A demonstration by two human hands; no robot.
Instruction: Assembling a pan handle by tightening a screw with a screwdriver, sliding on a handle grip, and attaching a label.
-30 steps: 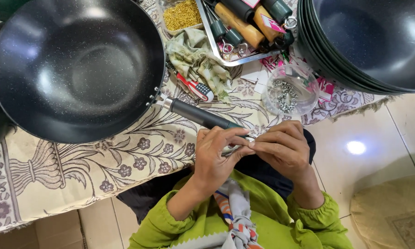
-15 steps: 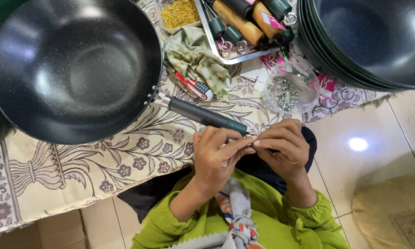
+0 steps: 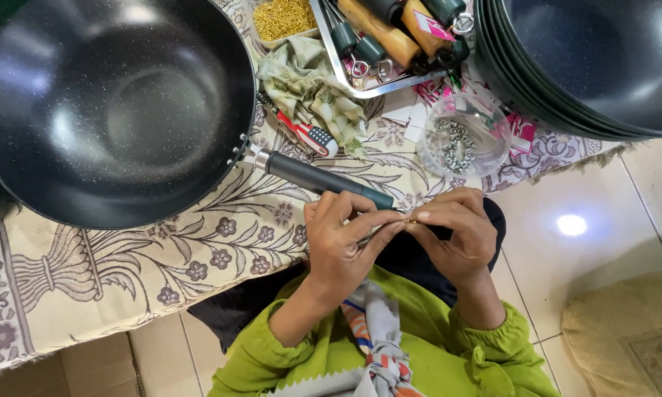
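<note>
While both hands pinch together just near the end of the wok handle (image 3: 324,179), a tiny gold-coloured part (image 3: 410,220) sits between their fingertips, too small to identify. Handling it well seems to call for a steady, light pinch held over the patterned cloth (image 3: 162,272) on the counter, so a slip would drop it there and not on the floor. The left hand (image 3: 342,246) is curled narrow, thumb and forefinger closed on the part; the right hand (image 3: 456,235) meets it, fingers bent close on the same piece. Just beyond lies the dark wok (image 3: 114,110) to the left. Farther right stands a clear bowl of small metal fasteners (image 3: 463,140), with a red-handled screwdriver (image 3: 305,134) between.
</note>
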